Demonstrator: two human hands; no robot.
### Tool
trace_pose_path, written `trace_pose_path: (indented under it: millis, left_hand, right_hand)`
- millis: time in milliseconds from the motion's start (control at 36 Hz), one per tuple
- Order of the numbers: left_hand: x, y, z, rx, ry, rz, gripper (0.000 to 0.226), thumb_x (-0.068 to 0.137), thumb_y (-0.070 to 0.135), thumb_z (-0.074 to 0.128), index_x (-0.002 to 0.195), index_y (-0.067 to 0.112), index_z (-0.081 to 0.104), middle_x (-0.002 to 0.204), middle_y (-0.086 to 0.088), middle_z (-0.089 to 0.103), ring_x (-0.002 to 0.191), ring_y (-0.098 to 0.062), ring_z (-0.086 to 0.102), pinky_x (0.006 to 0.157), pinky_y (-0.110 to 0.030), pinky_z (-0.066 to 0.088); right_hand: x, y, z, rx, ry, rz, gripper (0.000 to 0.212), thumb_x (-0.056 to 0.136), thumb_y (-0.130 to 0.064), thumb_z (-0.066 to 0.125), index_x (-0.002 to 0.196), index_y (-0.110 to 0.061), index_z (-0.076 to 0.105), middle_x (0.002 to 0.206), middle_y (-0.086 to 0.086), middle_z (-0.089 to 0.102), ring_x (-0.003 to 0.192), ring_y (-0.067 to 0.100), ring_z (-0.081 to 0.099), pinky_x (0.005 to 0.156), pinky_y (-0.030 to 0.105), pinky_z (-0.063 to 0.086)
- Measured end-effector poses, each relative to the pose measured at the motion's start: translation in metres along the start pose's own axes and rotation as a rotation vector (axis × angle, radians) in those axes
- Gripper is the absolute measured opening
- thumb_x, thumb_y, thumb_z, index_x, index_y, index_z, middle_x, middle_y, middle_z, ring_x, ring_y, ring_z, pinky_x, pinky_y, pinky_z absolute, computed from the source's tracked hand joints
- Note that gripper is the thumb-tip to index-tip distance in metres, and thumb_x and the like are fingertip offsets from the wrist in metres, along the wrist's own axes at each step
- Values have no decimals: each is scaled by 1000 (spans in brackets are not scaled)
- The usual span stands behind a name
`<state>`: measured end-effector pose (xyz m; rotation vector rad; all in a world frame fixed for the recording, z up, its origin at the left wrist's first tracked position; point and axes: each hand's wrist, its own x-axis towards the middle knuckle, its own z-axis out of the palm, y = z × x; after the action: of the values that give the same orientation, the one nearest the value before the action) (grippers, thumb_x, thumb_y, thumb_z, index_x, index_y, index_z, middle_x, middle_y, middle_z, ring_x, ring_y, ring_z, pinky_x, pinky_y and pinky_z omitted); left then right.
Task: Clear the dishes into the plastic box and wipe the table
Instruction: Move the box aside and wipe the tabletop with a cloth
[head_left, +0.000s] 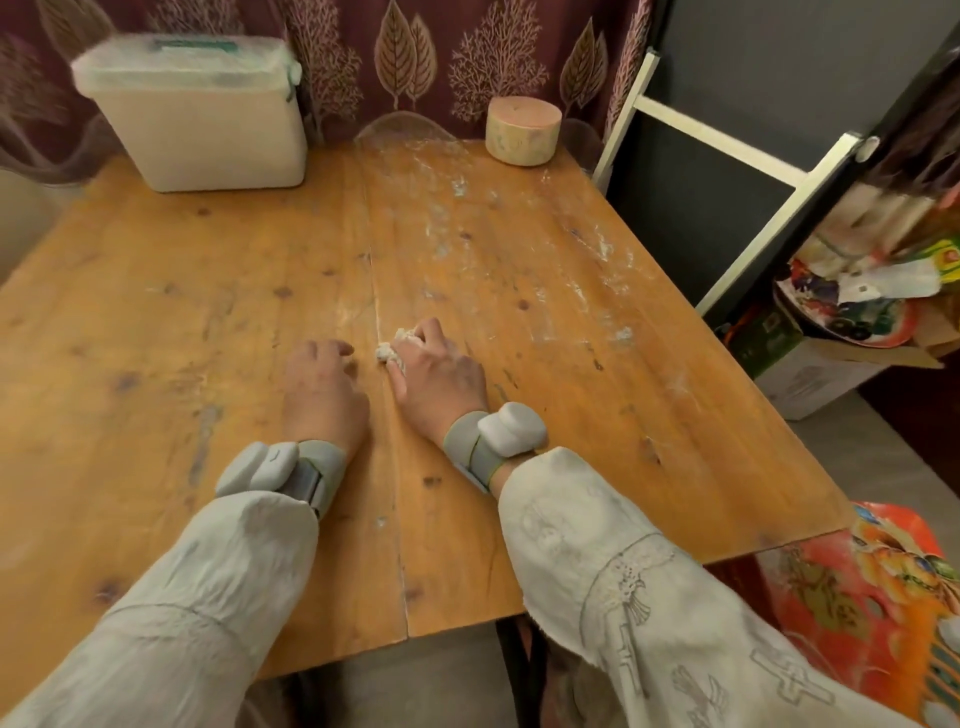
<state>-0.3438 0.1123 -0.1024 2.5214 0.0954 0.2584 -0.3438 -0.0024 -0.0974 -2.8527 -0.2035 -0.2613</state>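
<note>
The right hand (434, 366) presses a crumpled white tissue (393, 347) onto the wooden counter (519, 270), fingers curled over it. The left hand (322, 379) rests beside it, fingers loosely bent, holding nothing. The lidded plastic box (195, 111) sits at the far-left corner (near 1 tissue roll (523, 130)).

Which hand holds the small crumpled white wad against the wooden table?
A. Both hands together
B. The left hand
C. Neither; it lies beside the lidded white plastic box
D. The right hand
D: the right hand has its fingers curled over the small crumpled white wad on the wooden table, while the left hand rests beside it holding nothing.
</note>
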Motion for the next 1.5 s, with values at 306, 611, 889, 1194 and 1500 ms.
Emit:
trace_pose_path:
  millis: [306, 611, 889, 1194, 1500]
  left_hand:
    - [-10, 27, 12, 290, -206, 177, 41, 96, 40, 32, 130, 19, 43, 137, -8, 37, 129, -28, 32, 111, -42, 17]
    - [-17, 56, 29, 400, -330, 517, 39, 101, 24, 29, 138, 31, 37, 149, -3, 28, 138, -29, 22, 111, -45, 17]
    - [-28, 93, 54, 361, -355, 574, 41, 99, 19, 29, 139, 21, 37, 143, -5, 34, 133, -27, 29, 112, -40, 23]
    - [-27, 128, 89, 365, -328, 659, 71, 81, 48, -1, 139, 26, 35, 140, -1, 35, 132, -23, 28, 113, -38, 17]
    - [-17, 134, 99, 338, -336, 661, 62, 86, 45, 4, 138, 29, 34, 138, 0, 34, 132, -24, 27, 113, -39, 18]
  right_hand:
    - [-26, 162, -59, -141, 103, 356, 33, 99, -28, 39, 126, -24, 55, 128, 7, 44, 103, 29, 56, 89, 39, 47]
    - [-42, 136, -78, -93, 205, 194, 35, 99, -30, 39, 127, -17, 52, 124, 8, 43, 99, 26, 54, 78, 31, 45]
    - [-56, 145, -55, -88, 66, 163, 33, 98, -31, 40, 124, -17, 55, 124, 9, 42, 106, 28, 53, 91, 40, 40]
    - [-46, 273, -89, -146, 227, 581, 30, 99, -26, 39, 121, -13, 54, 123, 12, 43, 106, 31, 52, 90, 42, 47]
    - [-60, 198, -73, -67, 145, 174, 34, 98, -31, 39, 127, -17, 51, 121, 7, 42, 102, 20, 50, 84, 29, 43]
